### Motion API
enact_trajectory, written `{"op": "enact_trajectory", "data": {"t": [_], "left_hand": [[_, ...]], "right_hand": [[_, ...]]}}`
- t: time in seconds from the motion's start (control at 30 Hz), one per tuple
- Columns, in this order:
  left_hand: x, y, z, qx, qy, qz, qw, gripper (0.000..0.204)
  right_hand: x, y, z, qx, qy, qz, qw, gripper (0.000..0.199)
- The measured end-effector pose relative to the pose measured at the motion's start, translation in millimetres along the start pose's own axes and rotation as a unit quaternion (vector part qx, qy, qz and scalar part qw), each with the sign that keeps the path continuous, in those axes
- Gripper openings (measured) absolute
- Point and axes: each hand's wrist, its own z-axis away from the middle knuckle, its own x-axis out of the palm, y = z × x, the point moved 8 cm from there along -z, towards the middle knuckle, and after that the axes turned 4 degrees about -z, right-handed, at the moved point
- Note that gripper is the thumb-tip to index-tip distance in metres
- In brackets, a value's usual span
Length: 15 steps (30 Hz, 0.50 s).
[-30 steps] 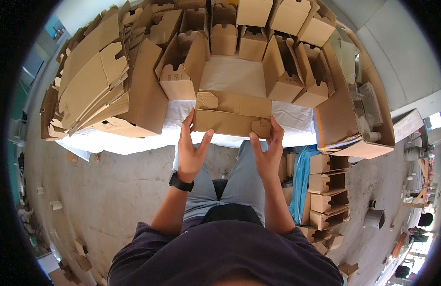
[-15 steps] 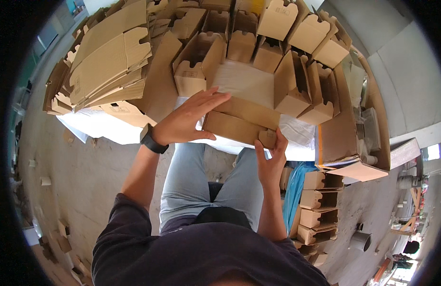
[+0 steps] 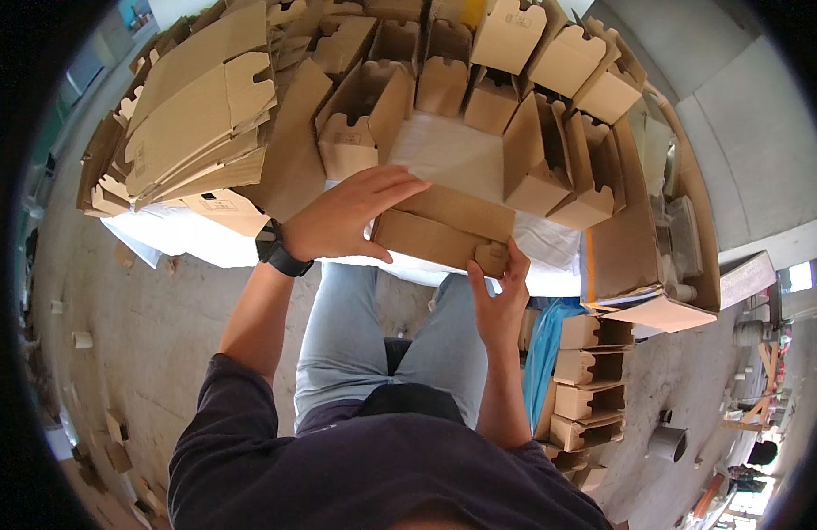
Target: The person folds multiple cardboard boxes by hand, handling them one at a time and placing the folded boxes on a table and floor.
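A brown cardboard box (image 3: pixel 430 240), long and narrow, lies crosswise in front of me at the near edge of the white-covered work surface. A small tab with a rounded edge shows at its right end. My right hand (image 3: pixel 504 287) grips that end, thumb on the near side and fingers round the corner. Around the left end, my left hand (image 3: pixel 342 215) is spread, its fingers stretched along the far edge and its thumb apart near the front edge. A dark watch (image 3: pixel 287 258) is on my left wrist.
Flattened cardboard pieces (image 3: pixel 201 119) are piled at the left. Several open-topped cardboard boxes (image 3: pixel 536 155) stand along the back and right. A larger carton (image 3: pixel 625 238) holding clear plastic items is at the right. Below it, more boxes (image 3: pixel 589 375) are stacked beside a blue plastic sheet (image 3: pixel 545 353).
My left hand has shifted slightly left and down. The box and my right hand stay nearly in place; the whole view has drifted a little left.
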Motion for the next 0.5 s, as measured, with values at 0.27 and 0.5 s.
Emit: {"op": "enact_trajectory", "data": {"t": [0.27,0.5], "left_hand": [[0.0,3.7,0.5,-0.03,0.07,0.035,0.996,0.095],[-4.7,-0.9,-4.6,-0.019,0.041,0.106,0.993,0.072]], "right_hand": [[0.1,-12.2,-6.2,0.003,0.018,0.083,0.996,0.064],[-2.8,-13.9,-6.6,0.018,0.019,0.078,0.997,0.061]]}}
